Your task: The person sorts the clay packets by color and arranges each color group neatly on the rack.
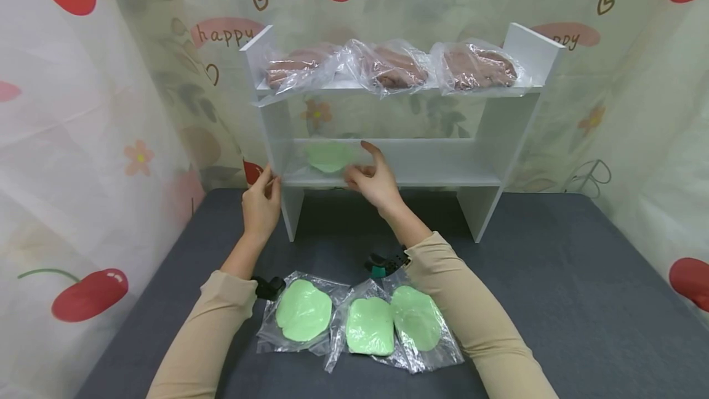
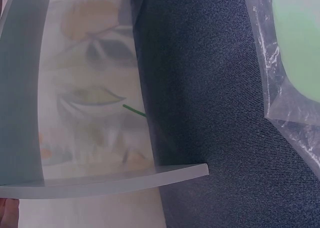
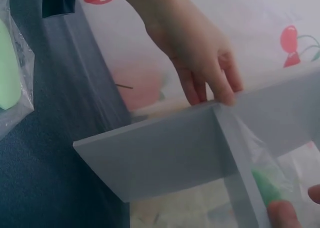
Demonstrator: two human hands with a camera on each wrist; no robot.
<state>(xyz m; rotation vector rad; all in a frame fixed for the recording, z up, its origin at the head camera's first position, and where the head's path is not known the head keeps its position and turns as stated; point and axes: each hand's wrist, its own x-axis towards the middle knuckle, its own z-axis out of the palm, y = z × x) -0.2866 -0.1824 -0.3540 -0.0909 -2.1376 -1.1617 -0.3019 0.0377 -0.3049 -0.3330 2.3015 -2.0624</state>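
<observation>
Green packets (image 1: 370,326) lie before the shelf (image 1: 443,164); left hand (image 1: 261,205) grips its side; right hand (image 1: 378,183), fingers wide, should settle the packet inside (image 1: 328,157) gently.

backdrop (image 1: 83,109) — pale sheeting (printed cherries (image 1: 90,295), flowers (image 1: 138,157)) | tabletop (image 1: 559,282) — dark blue-grey

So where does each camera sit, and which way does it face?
Head: head-worn, facing forward and down at the white shelf unit; left hand, right hand, beige sleeves show.
Left wrist: on that wrist, facing the unit's side panel and dark tabletop; a bit of finger shows.
Right wrist: on that wrist, facing the unit's left end; left hand and right fingertips show.
Head and right wrist share the left hand and shelved green slab.
</observation>
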